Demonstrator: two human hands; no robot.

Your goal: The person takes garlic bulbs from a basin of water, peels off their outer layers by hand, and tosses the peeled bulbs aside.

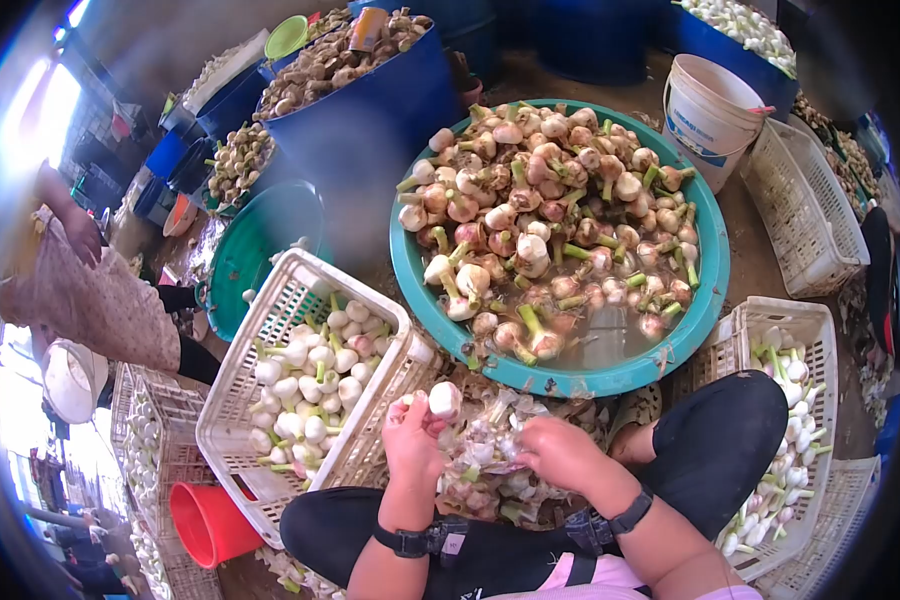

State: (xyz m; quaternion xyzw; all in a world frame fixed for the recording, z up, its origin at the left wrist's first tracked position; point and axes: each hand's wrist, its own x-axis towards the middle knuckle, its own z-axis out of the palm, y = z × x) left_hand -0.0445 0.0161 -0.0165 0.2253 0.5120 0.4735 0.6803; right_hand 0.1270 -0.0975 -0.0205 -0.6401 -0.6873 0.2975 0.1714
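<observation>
My left hand (pixel 410 438) is closed around a whitish garlic bulb (pixel 445 401), held up in its fingertips above my lap. To the right, my right hand (pixel 562 455) has its fingers bent together at the edge of a heap of loose garlic skins (pixel 485 440); what they hold, if anything, is hidden. In front of me stands a large teal basin (pixel 712 275), with unpeeled garlic bulbs (pixel 540 200) piled in murky water. By my left hand, a white plastic crate (pixel 232 370) contains cleaned white garlic bulbs (pixel 315 390) with short green stems.
Another white crate (pixel 820 370) of cleaned garlic stands at my right. A white bucket (pixel 705 115) and a crate (pixel 805 215) are behind it. A red bucket (pixel 210 525) lies at lower left. A blue tub (pixel 370 110) heaped with garlic stands behind. Another person's hand (pixel 80 235) appears far left.
</observation>
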